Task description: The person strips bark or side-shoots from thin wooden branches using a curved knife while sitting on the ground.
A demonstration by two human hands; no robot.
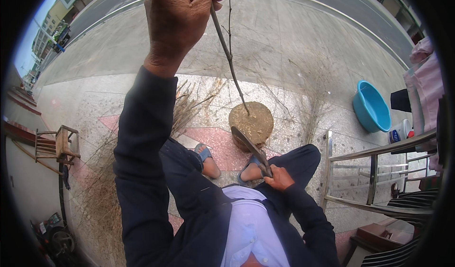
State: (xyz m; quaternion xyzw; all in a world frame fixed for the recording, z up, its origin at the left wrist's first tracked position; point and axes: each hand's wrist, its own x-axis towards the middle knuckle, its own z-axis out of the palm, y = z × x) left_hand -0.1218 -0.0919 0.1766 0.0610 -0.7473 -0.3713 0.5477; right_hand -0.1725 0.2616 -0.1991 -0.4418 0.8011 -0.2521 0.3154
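Raised at the top of the view, my left hand [181, 21] grips a thin forked branch [224, 48]. The branch slants down, and its lower end is over the top of a round wooden chopping block [257, 119]. My right hand [280, 178], near my knee, is closed round the handle of a billhook-like blade [247, 141]. The blade points up and left, its tip over the near left side of the block. A bundle of cut sticks [185, 107] lies on the floor left of the block, partly hidden by my left sleeve.
Piles of thin twigs lie at the left [103, 196] and beyond the block at right [312, 100]. A blue plastic basin [371, 107] stands at right, near a metal rack [373, 157]. A small wooden chair [62, 144] is at far left. My sandalled feet flank the block's near side.
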